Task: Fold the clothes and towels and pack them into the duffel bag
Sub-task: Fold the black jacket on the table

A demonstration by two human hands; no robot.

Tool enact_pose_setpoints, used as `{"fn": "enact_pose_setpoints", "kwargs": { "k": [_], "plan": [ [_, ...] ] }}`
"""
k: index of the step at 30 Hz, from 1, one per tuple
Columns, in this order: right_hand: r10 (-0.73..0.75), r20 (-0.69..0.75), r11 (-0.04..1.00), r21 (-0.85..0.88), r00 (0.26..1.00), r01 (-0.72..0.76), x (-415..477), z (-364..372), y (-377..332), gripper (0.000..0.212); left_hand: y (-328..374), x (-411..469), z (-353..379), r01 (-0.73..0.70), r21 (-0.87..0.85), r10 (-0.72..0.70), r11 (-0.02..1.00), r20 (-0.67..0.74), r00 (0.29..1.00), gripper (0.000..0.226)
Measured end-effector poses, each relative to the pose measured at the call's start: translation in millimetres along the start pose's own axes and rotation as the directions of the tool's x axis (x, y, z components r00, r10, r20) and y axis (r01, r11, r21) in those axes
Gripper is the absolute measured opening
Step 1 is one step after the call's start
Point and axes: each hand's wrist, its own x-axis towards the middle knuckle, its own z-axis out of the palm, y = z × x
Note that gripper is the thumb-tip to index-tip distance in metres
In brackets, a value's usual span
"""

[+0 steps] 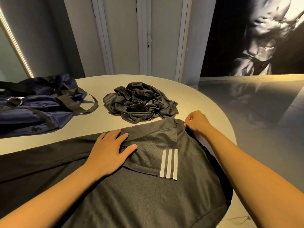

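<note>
The right hand (196, 122) pinches the black shirt's (139, 186) edge at two o'clock; the left hand (109, 152) presses flat, open. Three white stripes (169, 163) mark its sleeve. Crumpled clothes (139, 102) and the navy duffel bag (37, 104) lie at twelve and ten on the round table (205, 104).

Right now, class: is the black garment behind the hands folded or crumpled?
Crumpled: the black garment lies bunched in a heap on the table, waistband twisted, no flat folds.

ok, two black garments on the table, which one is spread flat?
The black shirt with white stripes, under both hands; the other black garment is a crumpled heap beyond it.
</note>
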Motion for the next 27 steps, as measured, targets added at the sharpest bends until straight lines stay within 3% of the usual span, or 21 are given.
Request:
{"fn": "enact_pose_setpoints", "kwargs": {
  "k": [2,6,14,17,19,22,24,27],
  "plan": [
    [-0.036,-0.078,0.997,-0.069,0.996,0.031,-4.8,4.5,-4.5,0.016,1.8,-3.5,-2.7,-0.017,0.003,0.017,1.0,-0.047,0.999,0.091],
    [-0.107,-0.155,0.984,-0.157,0.982,0.083,-15.5,16.7,-21.6,0.016,3.1,-5.3,-3.0,-0.009,-0.012,0.009,1.0,0.0,1.0,0.095],
    [0.166,-0.084,0.986,0.011,0.982,-0.166,-4.2,8.8,-22.2,0.009,-1.2,-2.8,0.7,-0.035,-0.062,0.038,0.997,0.053,0.998,0.091],
    [0.134,-0.191,0.991,0.029,0.972,-0.131,-14.0,14.6,-35.2,0.006,0.6,-3.4,-1.3,-0.05,-0.078,0.054,0.996,0.046,0.997,0.086],
    [0.065,-0.265,0.994,0.1,0.962,-0.04,-20.2,26.9,-42.0,0.015,2.3,-3.2,-2.6,-0.045,-0.083,0.048,0.996,0.037,0.998,0.084],
    [0.023,-0.253,0.993,0.115,0.967,0.006,-27.4,46.4,-41.5,0.029,6.7,-3.8,-6.6,-0.043,-0.085,0.044,0.995,0.009,0.999,0.079],
    [-0.013,-0.254,0.999,0.039,0.967,0.024,-26.0,55.8,-33.0,0.025,4.2,-7.8,-10.4,-0.069,-0.091,0.067,0.993,-0.024,0.997,0.07],
    [0.024,-0.26,0.997,0.071,0.965,-0.006,-22.3,57.0,-28.6,0.019,-21.8,-20.7,-19.0,-0.04,-0.082,0.037,0.996,-0.039,0.999,0.066]
  ]
}}
